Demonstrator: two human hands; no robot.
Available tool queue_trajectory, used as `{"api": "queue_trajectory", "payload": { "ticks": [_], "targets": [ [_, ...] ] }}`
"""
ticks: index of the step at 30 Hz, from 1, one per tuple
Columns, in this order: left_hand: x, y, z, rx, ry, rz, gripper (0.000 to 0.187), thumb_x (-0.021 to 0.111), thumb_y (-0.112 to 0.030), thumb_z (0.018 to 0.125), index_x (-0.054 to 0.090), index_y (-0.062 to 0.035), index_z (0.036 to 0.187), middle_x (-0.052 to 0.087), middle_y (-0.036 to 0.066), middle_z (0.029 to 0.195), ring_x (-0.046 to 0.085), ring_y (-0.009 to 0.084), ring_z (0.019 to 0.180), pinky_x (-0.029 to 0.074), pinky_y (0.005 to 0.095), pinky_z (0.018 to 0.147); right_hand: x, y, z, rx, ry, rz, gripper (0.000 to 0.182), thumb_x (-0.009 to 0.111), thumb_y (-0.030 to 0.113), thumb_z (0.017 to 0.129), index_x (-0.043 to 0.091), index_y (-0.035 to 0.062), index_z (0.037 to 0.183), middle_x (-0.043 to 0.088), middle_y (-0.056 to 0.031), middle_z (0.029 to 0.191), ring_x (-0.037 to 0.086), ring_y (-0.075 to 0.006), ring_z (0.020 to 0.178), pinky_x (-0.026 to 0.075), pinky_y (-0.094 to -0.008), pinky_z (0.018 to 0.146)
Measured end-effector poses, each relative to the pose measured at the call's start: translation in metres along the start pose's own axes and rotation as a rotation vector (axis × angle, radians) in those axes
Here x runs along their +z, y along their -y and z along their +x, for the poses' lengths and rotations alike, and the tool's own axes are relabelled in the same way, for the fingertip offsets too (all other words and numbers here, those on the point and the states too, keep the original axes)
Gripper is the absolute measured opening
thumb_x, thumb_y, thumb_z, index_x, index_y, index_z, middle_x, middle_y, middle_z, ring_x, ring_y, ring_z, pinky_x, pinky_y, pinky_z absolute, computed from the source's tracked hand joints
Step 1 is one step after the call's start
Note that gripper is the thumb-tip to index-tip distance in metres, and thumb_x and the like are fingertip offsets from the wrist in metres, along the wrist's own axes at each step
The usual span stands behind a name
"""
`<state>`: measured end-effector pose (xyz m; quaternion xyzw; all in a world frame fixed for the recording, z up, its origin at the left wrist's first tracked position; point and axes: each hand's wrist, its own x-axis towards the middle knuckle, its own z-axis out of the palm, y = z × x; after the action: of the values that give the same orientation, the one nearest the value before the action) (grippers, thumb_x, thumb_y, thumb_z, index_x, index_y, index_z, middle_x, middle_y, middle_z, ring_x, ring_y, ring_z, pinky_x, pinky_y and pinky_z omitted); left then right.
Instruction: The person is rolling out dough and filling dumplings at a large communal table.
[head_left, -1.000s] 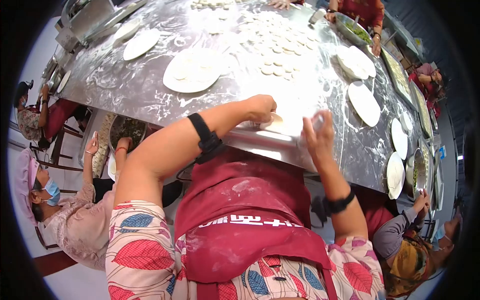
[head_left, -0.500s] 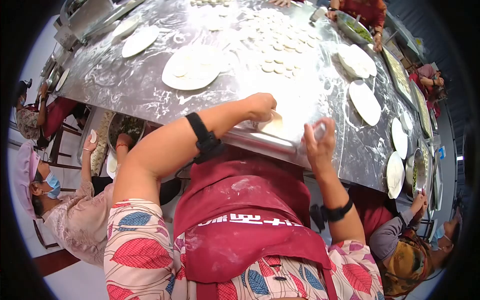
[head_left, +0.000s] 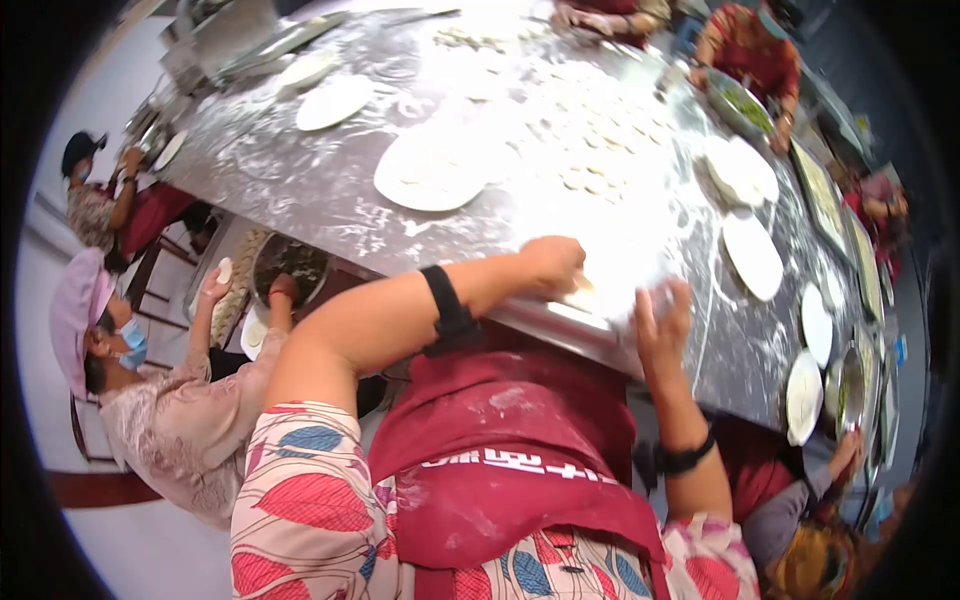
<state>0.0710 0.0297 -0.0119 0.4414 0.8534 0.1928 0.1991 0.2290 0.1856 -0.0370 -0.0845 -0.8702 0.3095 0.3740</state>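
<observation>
My left hand point(head_left: 556, 264) is closed at the near edge of the steel table. Its fingers pinch a pale dough wrapper point(head_left: 582, 294), which lies partly under them. To the right is my right hand point(head_left: 662, 318), fingers raised and bent around a blurred greyish shape that I cannot make out. The two hands are a short way apart, with the wrapper between them. Beyond them, several small round dough pieces point(head_left: 596, 181) lie on the floured tabletop. A large white plate point(head_left: 425, 188) with pale dough on it stands past my left forearm.
More white plates point(head_left: 752, 256) stand along the steel table's point(head_left: 300, 200) right side. A co-worker at left holds a wrapper over a bowl of filling point(head_left: 310, 262). Another person at the far right corner holds a bowl of greens point(head_left: 740, 108). Trays point(head_left: 818, 192) line the right side.
The view has shifted, so table and hands appear lower and further right. My left hand still pinches the wrapper at the edge. My right hand keeps nearly the same pose beside it.
</observation>
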Motion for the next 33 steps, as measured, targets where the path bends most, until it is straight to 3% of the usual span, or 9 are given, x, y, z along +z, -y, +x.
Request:
{"api": "queue_trajectory", "payload": {
  "ticks": [3, 5, 8, 10, 14, 18, 22, 26, 33],
  "targets": [
    [-0.008, 0.013, -0.009, 0.051, -0.013, -0.249, 0.019, 0.064, -0.014, 0.066, 0.063, -0.0027, 0.081, 0.064, 0.017, 0.08, 0.062, 0.0294, 0.081, 0.048, 0.0384, 0.069, -0.012, 0.038, -0.015, 0.157, 0.017, 0.281, 0.025, 0.061, 0.001, 0.082, 0.042, 0.0047, 0.099, 0.054, -0.0071, 0.071, 0.056, -0.0137, 0.052, 0.046, -0.0266, 0.045],
    [-0.026, 0.033, -0.014, 0.02, -0.04, -0.301, 0.02, 0.064, -0.014, 0.068, 0.061, -0.0024, 0.084, 0.062, 0.013, 0.079, 0.06, 0.0216, 0.078, 0.047, 0.0349, 0.068, -0.012, 0.039, -0.014, 0.189, 0.02, 0.305, 0.022, 0.06, 0.002, 0.084, 0.042, 0.0054, 0.098, 0.053, -0.0051, 0.07, 0.056, -0.0095, 0.052, 0.046, -0.0235, 0.044],
    [-0.061, 0.086, -0.019, -0.04, -0.136, -0.426, 0.026, 0.066, -0.014, 0.071, 0.06, -0.0013, 0.092, 0.061, 0.01, 0.083, 0.058, 0.0155, 0.082, 0.047, 0.032, 0.071, -0.008, 0.036, -0.008, 0.173, 0.006, 0.301, 0.023, 0.061, 0.003, 0.084, 0.042, 0.0052, 0.097, 0.053, -0.0048, 0.069, 0.057, -0.0104, 0.052, 0.046, -0.024, 0.045],
    [-0.098, 0.119, -0.025, -0.145, -0.177, -0.499, 0.032, 0.068, -0.016, 0.072, 0.06, 0.0008, 0.097, 0.063, 0.014, 0.088, 0.059, 0.0184, 0.087, 0.048, 0.0321, 0.075, -0.006, 0.033, -0.006, 0.168, 0.004, 0.309, 0.023, 0.061, 0.003, 0.084, 0.042, 0.005, 0.097, 0.053, -0.0046, 0.069, 0.057, -0.0103, 0.052, 0.046, -0.024, 0.045],
    [-0.161, 0.183, -0.018, -0.416, -0.323, 0.074, 0.044, 0.07, -0.029, 0.069, 0.064, 0.0014, 0.1, 0.065, 0.018, 0.095, 0.063, 0.0283, 0.083, 0.05, 0.0353, 0.075, -0.006, 0.027, -0.009, 0.126, -0.003, 0.321, 0.021, 0.061, 0.002, 0.083, 0.043, 0.0047, 0.095, 0.053, -0.0047, 0.069, 0.057, -0.0105, 0.052, 0.046, -0.0241, 0.044],
    [-0.167, 0.171, 0.008, -0.353, -0.366, 0.148, 0.04, 0.064, -0.027, 0.073, 0.063, -0.0029, 0.105, 0.063, 0.019, 0.104, 0.06, 0.0319, 0.096, 0.048, 0.0377, 0.082, -0.007, 0.031, -0.012, 0.117, -0.022, 0.303, 0.023, 0.062, 0.001, 0.082, 0.044, 0.0047, 0.096, 0.053, -0.0051, 0.07, 0.057, -0.0109, 0.051, 0.046, -0.0241, 0.044],
    [-0.112, 0.121, 0.07, -0.121, -0.228, 0.179, 0.038, 0.059, -0.014, 0.078, 0.056, -0.0044, 0.115, 0.055, 0.018, 0.119, 0.05, 0.0326, 0.114, 0.041, 0.0372, 0.096, -0.006, 0.025, -0.01, 0.099, -0.015, 0.278, 0.025, 0.063, 0.001, 0.082, 0.044, 0.0052, 0.099, 0.054, -0.0052, 0.073, 0.057, -0.0109, 0.052, 0.046, -0.0237, 0.045],
    [-0.063, 0.054, 0.094, 0.11, -0.172, 0.273, 0.045, 0.057, -0.009, 0.076, 0.049, -0.0049, 0.12, 0.05, 0.019, 0.123, 0.047, 0.0316, 0.117, 0.041, 0.0392, 0.095, -0.005, 0.021, -0.011, 0.107, -0.031, 0.28, 0.03, 0.066, -0.001, 0.077, 0.046, 0.006, 0.098, 0.055, -0.0063, 0.072, 0.057, -0.0127, 0.054, 0.044, -0.0253, 0.046],
    [-0.02, 0.017, 0.067, 0.088, -0.154, 0.369, 0.017, 0.061, -0.013, 0.072, 0.062, -0.0041, 0.087, 0.06, 0.017, 0.095, 0.058, 0.0315, 0.096, 0.048, 0.0393, 0.079, -0.008, 0.023, -0.015, 0.009, -0.057, 0.178, 0.029, 0.066, -0.001, 0.076, 0.046, 0.0051, 0.097, 0.054, -0.007, 0.071, 0.054, -0.0144, 0.05, 0.043, -0.0259, 0.045]
  ]
}}
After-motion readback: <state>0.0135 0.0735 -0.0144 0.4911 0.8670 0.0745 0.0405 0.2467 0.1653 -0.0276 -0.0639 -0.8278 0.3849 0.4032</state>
